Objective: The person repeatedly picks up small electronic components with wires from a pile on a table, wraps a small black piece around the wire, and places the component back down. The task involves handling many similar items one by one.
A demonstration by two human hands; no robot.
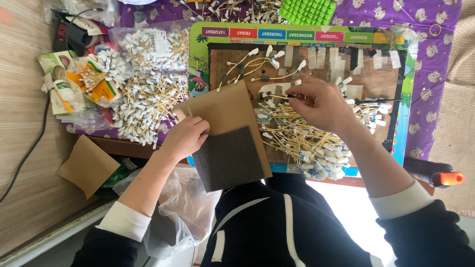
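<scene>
My left hand (185, 137) rests on a dark grey foam pad (228, 158) that lies on a sheet of brown paper (225, 111), fingers curled at the pad's upper left corner. My right hand (321, 103) pinches a thin yellow wire with a white connector (277, 97) over a brown work board (297, 64). A heap of yellow wires with white connectors (307, 141) lies on the board just under that hand. Two or three wire harnesses (257, 64) lie spread at the board's top left.
A bigger pile of wires (146, 104) and clear bags of connectors (148, 44) sit to the left on a purple cloth. A green silicone mat (307, 10) lies at the top. A clear plastic bag (183, 207) hangs below the table; an orange-tipped tool (440, 177) is at right.
</scene>
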